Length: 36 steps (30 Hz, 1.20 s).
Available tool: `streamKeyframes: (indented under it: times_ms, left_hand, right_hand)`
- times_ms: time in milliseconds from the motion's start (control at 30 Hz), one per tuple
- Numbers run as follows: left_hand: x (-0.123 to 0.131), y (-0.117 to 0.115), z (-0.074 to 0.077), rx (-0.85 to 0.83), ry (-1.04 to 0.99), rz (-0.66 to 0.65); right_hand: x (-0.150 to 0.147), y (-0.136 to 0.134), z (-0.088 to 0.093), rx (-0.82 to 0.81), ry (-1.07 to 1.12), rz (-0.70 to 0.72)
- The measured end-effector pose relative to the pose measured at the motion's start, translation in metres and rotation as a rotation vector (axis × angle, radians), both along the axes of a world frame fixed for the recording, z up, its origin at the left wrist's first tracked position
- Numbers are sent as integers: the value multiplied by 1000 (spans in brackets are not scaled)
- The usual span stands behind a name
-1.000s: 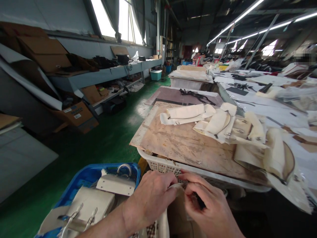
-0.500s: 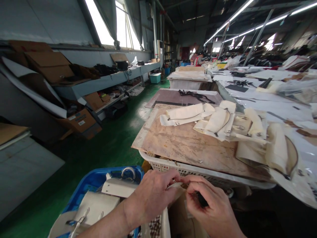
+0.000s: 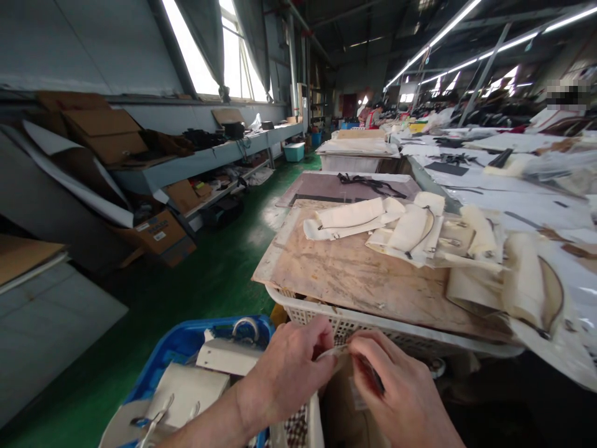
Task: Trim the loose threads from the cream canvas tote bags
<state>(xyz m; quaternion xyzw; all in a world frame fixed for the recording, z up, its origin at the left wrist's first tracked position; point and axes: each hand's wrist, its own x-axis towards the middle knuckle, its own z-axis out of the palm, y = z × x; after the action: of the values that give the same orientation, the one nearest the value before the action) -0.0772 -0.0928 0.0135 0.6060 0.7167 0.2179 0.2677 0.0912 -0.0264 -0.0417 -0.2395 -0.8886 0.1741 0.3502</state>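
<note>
My left hand [image 3: 290, 368] and my right hand [image 3: 398, 389] meet low in the middle of the view, both closed on the top edge of a cream bag piece [image 3: 332, 353] that hangs between them. A dark thin object shows between the fingers of my right hand; I cannot make out what it is. Just beyond my hands stands a white lattice basket [image 3: 368, 323] with a worn wooden board [image 3: 345, 270] laid across it. Cream bag parts [image 3: 410, 230] lie piled on the board's far side.
A blue crate [image 3: 186, 345] with cream pieces and metal handles sits at lower left on the green floor [image 3: 205, 280]. Shelves with cardboard boxes [image 3: 158, 233] line the left wall. Long white tables [image 3: 513, 180] with materials run to the right; people work far back.
The view has shifted slightly, so the scene sits a little further right and up. My hands stay together on the cream piece, with my right fingers moved in closer to the left.
</note>
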Motion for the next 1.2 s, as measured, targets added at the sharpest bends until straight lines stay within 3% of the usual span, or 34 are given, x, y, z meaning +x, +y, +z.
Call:
streamKeyframes:
  times_ms: [200,400,633,1000,1200]
  left_hand:
    - [0,-1,2,-14,-24,13]
    - [4,-4,2,7,26,21]
    - [11,-7,4,5,69,25]
    - [5,-6,0,3,76,22]
    - [7,-6,-3,7,71,35]
  right_hand:
    - [3,-3,5,91,75,7]
    - [2,-7,10,180,88,-79]
    - [-2,-8,8,181,47,-146]
    - [3,-1,14,133,51,96]
    - [4,-3,14,264,-26,70]
